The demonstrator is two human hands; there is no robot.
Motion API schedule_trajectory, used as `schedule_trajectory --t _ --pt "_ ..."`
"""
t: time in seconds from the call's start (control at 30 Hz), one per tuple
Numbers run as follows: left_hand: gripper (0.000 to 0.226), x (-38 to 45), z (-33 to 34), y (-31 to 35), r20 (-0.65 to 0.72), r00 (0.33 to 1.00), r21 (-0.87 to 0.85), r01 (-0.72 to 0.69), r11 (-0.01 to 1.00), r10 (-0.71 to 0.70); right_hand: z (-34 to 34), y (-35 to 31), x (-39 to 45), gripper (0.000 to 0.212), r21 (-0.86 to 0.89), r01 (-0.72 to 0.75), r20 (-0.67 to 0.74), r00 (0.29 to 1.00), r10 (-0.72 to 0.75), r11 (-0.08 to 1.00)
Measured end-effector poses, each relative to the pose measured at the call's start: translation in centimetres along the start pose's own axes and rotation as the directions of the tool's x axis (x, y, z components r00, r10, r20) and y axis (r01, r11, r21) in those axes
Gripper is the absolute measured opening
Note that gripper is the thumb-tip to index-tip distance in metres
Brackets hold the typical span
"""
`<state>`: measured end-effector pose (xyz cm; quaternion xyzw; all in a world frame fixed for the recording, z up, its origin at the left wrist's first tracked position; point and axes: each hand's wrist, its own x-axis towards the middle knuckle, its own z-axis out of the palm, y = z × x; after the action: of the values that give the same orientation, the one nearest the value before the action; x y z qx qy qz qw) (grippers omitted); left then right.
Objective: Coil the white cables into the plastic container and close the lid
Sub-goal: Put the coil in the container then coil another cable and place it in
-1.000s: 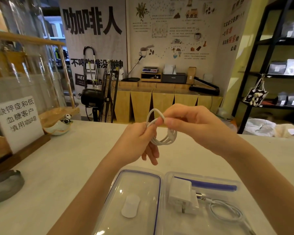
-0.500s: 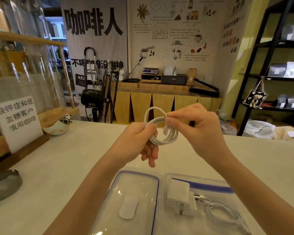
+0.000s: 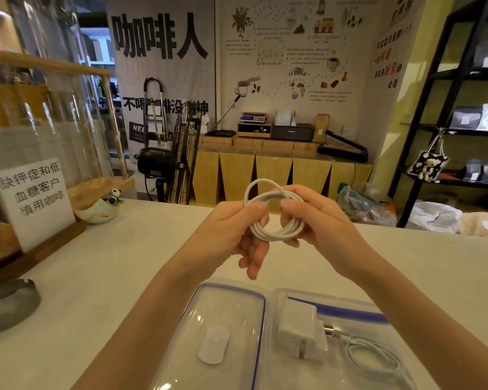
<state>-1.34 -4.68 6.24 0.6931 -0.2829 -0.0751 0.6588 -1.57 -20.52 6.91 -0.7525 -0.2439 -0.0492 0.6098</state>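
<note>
A white cable (image 3: 273,232) is wound into a small coil and held in the air above the counter. My left hand (image 3: 237,229) pinches its left side between thumb and fingers. My right hand (image 3: 319,218) grips its right side, thumb on top. Below them lies the clear plastic container (image 3: 333,302) with a blue seal, open. Inside it sit a white charger plug (image 3: 299,333) and a second coiled white cable (image 3: 375,358). The clear lid (image 3: 223,313) with a blue rim lies flat to the container's left.
The pale counter (image 3: 96,277) stretches around. A white sign on a wooden stand (image 3: 34,198) and a small bowl with a panda figure (image 3: 102,209) sit at the left. A dark round dish (image 3: 9,308) lies at the left edge.
The loose end of the cable has been tucked into the coil. My right hand moved from the top of the coil round to its right side and both hands dropped slightly.
</note>
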Motion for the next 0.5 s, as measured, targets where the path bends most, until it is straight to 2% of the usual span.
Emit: schedule_trajectory --t 0.07,0.13,0.17,0.33,0.5 --pt "0.037 -0.1 -0.3 0.2 0.026 0.999 -0.024 0.033 0.999 -0.033 -0.2 -0.1 -0.1 0.021 0.049 -0.088 0.005 0.996 0.088 0.995" --pt "0.038 -0.3 -0.7 0.4 0.040 0.997 -0.041 0.061 0.997 -0.060 -0.9 -0.3 -0.3 0.034 0.072 -0.215 -0.012 0.976 0.217 0.974" --pt "0.038 -0.3 -0.9 0.4 0.046 0.996 -0.039 0.073 0.997 -0.071 -1.2 -0.4 -0.5 0.038 0.067 -0.235 -0.007 0.972 0.236 0.970" --pt "0.037 -0.4 -1.2 0.6 0.130 0.985 0.033 0.107 0.994 -0.111 -2.4 -0.4 -1.8 0.033 -0.038 -0.105 0.074 0.991 0.107 0.994" --pt "0.036 -0.5 -1.7 0.6 0.255 0.954 0.100 0.134 0.986 -0.155 -2.9 -0.5 -2.4 0.035 -0.114 -0.156 0.093 0.982 0.167 0.981"
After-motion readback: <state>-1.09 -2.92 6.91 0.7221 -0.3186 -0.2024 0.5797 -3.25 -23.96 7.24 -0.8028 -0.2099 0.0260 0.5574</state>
